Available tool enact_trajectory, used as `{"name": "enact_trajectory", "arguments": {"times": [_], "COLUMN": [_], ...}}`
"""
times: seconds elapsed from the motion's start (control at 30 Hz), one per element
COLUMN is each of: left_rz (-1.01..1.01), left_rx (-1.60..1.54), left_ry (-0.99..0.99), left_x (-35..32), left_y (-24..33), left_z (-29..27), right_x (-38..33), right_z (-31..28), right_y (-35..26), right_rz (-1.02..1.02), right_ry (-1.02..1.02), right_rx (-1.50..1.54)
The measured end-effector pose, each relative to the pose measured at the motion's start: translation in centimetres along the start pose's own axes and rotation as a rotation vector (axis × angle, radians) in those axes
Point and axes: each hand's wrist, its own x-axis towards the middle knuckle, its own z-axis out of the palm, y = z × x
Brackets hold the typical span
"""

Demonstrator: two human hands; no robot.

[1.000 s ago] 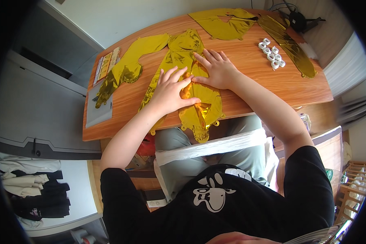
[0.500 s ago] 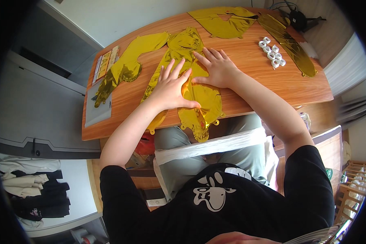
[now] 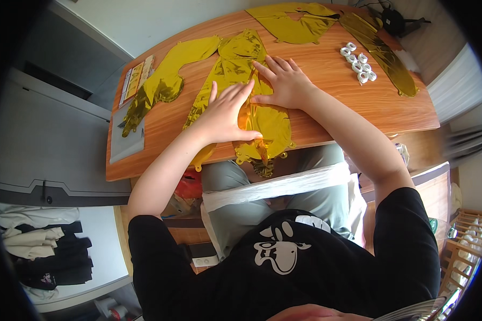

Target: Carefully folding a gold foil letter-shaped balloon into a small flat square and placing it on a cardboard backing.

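Note:
A flat, uninflated gold foil balloon (image 3: 273, 120) lies at the table's near edge, creased along its middle, with its lower end hanging over the edge. My left hand (image 3: 227, 115) rests on its left part, fingers stretched and thumb spread out. On its upper right side lies my right hand (image 3: 289, 85), palm down with the fingers spread. Neither hand is closed around anything. Parts of the foil under both palms are hidden. Another flat gold foil balloon (image 3: 168, 67) stretches out left of my hands.
At the far right are another gold foil balloon (image 3: 300, 27) and a long foil strip (image 3: 380, 53). Several small white rolls (image 3: 357, 63) sit on the wooden table (image 3: 326, 123). A printed card (image 3: 136, 80) and a clear plastic sleeve (image 3: 128, 147) lie left; a black device (image 3: 393, 22) stands at the back right.
The foil's lower end, which stuck out toward my lap, has dropped and folded below the table edge. My left fingers have drawn closer together; my right hand stays nearly in place.

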Motion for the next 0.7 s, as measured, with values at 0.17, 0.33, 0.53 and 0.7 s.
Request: {"name": "enact_trajectory", "arguments": {"times": [0.17, 0.33, 0.53, 0.7], "left_rz": [-0.017, -0.019, -0.004, 0.010], "left_rx": [-0.052, -0.025, -0.005, -0.008], "left_ry": [0.031, 0.018, 0.012, -0.011], "left_x": [-0.6, -0.9, -1.1, -1.1], "left_y": [0.7, 0.7, 0.9, 1.5], "left_z": [1.2, 1.3, 1.4, 0.7], "right_x": [0.0, 0.1, 0.1, 0.1], "right_z": [0.0, 0.1, 0.1, 0.1], "right_y": [0.1, 0.2, 0.2, 0.2], "right_rz": [-0.006, -0.007, -0.011, -0.015], "right_ry": [-0.011, -0.006, -0.009, -0.012], "right_rx": [-0.013, -0.013, -0.012, -0.014]}}
